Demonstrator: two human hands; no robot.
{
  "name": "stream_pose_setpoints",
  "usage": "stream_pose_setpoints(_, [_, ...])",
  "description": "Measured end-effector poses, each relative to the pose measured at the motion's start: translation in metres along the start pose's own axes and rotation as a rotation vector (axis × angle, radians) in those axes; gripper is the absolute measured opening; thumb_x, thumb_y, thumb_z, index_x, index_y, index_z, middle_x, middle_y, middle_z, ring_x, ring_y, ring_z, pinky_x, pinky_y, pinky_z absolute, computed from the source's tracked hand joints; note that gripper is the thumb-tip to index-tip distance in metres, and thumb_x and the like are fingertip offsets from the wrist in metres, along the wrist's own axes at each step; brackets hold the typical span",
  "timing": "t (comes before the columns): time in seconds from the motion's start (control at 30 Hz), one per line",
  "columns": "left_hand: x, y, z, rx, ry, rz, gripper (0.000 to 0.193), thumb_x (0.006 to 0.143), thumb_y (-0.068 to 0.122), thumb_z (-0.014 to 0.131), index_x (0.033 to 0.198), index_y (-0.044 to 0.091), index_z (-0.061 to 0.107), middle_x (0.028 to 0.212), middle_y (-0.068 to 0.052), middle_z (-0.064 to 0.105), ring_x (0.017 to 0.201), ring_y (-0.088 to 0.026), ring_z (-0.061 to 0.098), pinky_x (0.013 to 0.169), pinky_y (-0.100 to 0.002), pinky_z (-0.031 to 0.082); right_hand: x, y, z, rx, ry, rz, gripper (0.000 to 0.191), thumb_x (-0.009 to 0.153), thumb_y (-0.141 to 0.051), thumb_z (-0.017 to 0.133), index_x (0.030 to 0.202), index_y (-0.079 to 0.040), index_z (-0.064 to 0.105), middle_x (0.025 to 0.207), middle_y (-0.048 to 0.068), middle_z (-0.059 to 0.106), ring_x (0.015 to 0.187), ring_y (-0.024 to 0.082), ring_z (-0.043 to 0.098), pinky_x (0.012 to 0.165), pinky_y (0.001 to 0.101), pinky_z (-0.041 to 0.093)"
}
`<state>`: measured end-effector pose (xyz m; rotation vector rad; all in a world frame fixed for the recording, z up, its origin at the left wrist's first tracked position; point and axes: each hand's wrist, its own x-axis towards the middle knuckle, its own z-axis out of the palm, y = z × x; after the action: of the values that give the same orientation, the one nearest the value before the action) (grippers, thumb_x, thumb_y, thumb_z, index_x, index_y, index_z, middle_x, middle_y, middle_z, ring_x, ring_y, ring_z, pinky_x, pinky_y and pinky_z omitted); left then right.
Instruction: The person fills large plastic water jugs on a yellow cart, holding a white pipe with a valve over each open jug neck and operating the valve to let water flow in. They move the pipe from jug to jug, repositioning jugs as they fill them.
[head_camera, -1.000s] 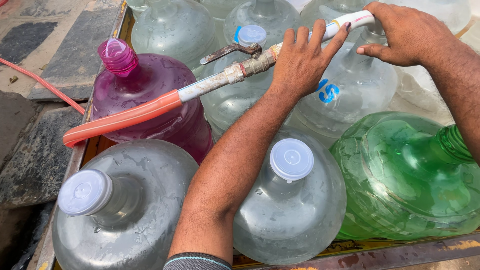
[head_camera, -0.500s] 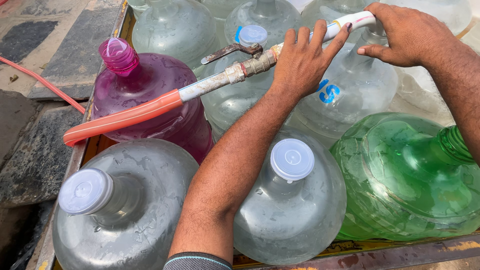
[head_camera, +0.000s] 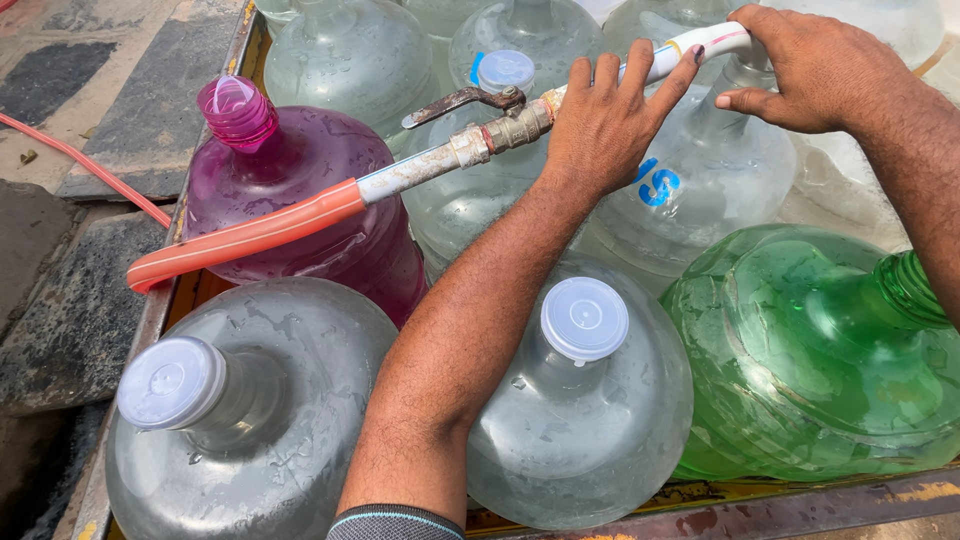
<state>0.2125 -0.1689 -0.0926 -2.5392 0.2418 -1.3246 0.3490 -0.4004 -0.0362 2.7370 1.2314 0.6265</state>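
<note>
left hand (head_camera: 600, 125) grips the pipe (head_camera: 430, 165) by its valve (head_camera: 505, 125), right hand (head_camera: 815, 65) clamps the white spout (head_camera: 700, 42) over a clear jug (head_camera: 700, 190); i'd steady both.

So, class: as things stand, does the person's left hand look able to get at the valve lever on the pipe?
Probably yes. The left hand grips the pipe right beside the valve lever, which sticks up in the open; nothing lies between them. The right hand holds the pipe's white end, away from the lever.
</note>
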Motion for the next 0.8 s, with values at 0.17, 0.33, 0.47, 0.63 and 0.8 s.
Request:
stream_pose_setpoints(0.17, [-0.001, 0.001, 0.002, -0.007, 0.017, -0.006, 0.085, 0.087, 0.012, 0.073, 0.161, 0.024, 0.032, 0.131, -0.015, 0.050, 0.099, -0.031, 0.053, 0.084, -0.048, 0.043, -0.001, -0.002, -0.004, 0.017, -0.005, 0.006, 0.087, 0.088, -0.057, 0.079, 0.158, -0.014, 0.050, 0.130, 0.017, 0.069, 0.113, 0.036, 0.070, 0.092, 0.0519, 0.059])
stream_pose_setpoints(0.33, [0.001, 0.002, 0.002, -0.010, 0.002, -0.007, 0.085, 0.086, 0.013, 0.073, 0.160, 0.025, 0.032, 0.130, -0.015, 0.050, 0.098, -0.030, 0.053, 0.084, -0.048, 0.043, -0.003, -0.004, -0.009, 0.040, -0.015, -0.002, 0.081, 0.090, -0.055, 0.079, 0.154, -0.014, 0.052, 0.128, 0.017, 0.069, 0.112, 0.037, 0.069, 0.090, 0.0532, 0.058])
stream_pose_setpoints(0.47, [0.001, 0.001, -0.001, 0.003, -0.016, -0.006, 0.086, 0.085, 0.013, 0.073, 0.160, 0.025, 0.032, 0.130, -0.015, 0.050, 0.098, -0.031, 0.053, 0.084, -0.049, 0.043, -0.002, -0.007, -0.012, 0.058, -0.029, 0.011, 0.080, 0.089, -0.054, 0.079, 0.153, -0.014, 0.052, 0.126, 0.017, 0.069, 0.111, 0.038, 0.069, 0.090, 0.0537, 0.058])
stream_pose_setpoints(0.63, [0.001, 0.001, -0.003, -0.004, -0.013, -0.003, 0.087, 0.085, 0.012, 0.073, 0.161, 0.025, 0.032, 0.130, -0.015, 0.050, 0.098, -0.031, 0.053, 0.084, -0.049, 0.043, -0.002, -0.007, -0.015, 0.100, -0.024, 0.003, 0.078, 0.088, -0.053, 0.081, 0.150, -0.013, 0.055, 0.126, 0.017, 0.069, 0.111, 0.038, 0.069, 0.090, 0.0539, 0.057])
stream_pose_setpoints(0.8, [0.001, 0.001, -0.001, -0.009, -0.007, -0.005, 0.087, 0.085, 0.012, 0.073, 0.160, 0.025, 0.031, 0.130, -0.015, 0.050, 0.099, -0.031, 0.053, 0.084, -0.049, 0.043, -0.002, -0.008, -0.016, 0.101, -0.029, 0.000, 0.078, 0.088, -0.052, 0.081, 0.149, -0.013, 0.056, 0.125, 0.017, 0.070, 0.110, 0.038, 0.069, 0.089, 0.0538, 0.057])
